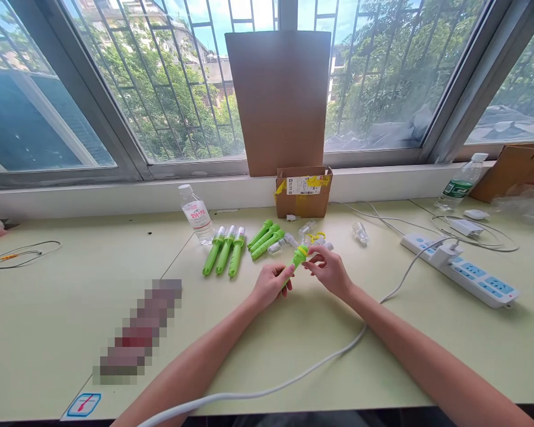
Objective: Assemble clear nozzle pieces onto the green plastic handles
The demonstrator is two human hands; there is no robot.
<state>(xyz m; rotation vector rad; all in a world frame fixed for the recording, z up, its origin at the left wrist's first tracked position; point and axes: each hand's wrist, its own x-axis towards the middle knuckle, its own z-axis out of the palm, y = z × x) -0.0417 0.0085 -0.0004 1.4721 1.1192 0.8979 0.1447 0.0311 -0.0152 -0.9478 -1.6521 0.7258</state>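
Note:
My left hand (272,283) is closed around a green plastic handle (298,258), which tilts up and to the right. Around the handle's upper end sits a yellow ring (303,249), and the fingertips of my right hand (327,268) pinch at it. To the left, three green handles with clear caps (225,252) lie side by side. Several bare green handles (266,238) are just behind my left hand. Clear plastic caps (307,228) and loose yellow rings (317,237) are scattered beyond my fingers; my hands partly hide some.
A small cardboard box (303,204) stands at the back below a brown panel (282,101). Water bottles (197,214) stand left and far right. A power strip (460,270) lies right, its white cable (311,366) crossing the table under my right forearm. One clear cap (360,233) lies apart.

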